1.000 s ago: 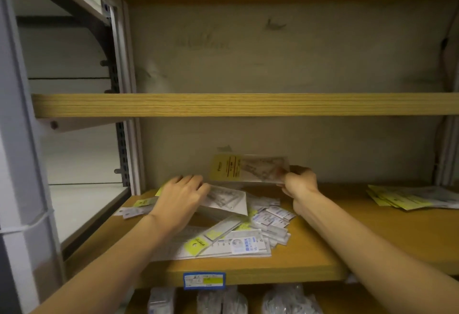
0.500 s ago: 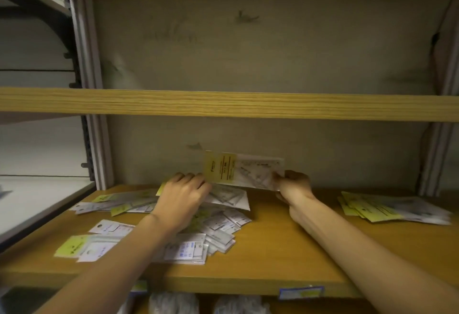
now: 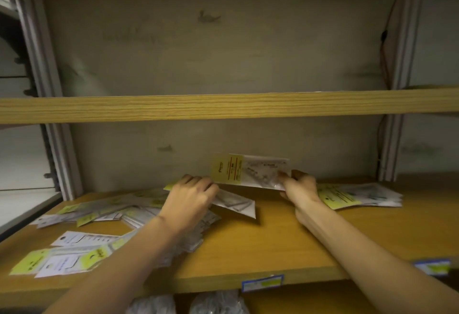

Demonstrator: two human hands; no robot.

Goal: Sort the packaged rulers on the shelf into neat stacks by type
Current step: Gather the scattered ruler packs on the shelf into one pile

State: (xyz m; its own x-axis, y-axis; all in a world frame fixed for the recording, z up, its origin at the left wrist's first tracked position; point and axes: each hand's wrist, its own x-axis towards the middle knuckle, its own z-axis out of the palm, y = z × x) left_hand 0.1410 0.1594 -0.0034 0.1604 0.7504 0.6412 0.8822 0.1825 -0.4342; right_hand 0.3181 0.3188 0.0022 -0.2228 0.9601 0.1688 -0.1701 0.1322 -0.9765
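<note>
In the head view, a packet point(image 3: 250, 172) with a yellow card is held up above the shelf point(image 3: 273, 244) by the right hand point(image 3: 299, 187), pinched at its right end, so that its type can likely be read before it is placed. The packet reaches leftward from the grip, its yellow end free and close above the left hand point(image 3: 191, 197). The left hand is laid on the loose pile point(image 3: 104, 214), fingers curled over a triangular packet point(image 3: 236, 203); whether this is gripped cannot be told. A sorted stack point(image 3: 357, 195) lies just beyond the right hand, probably the packet's place
</note>
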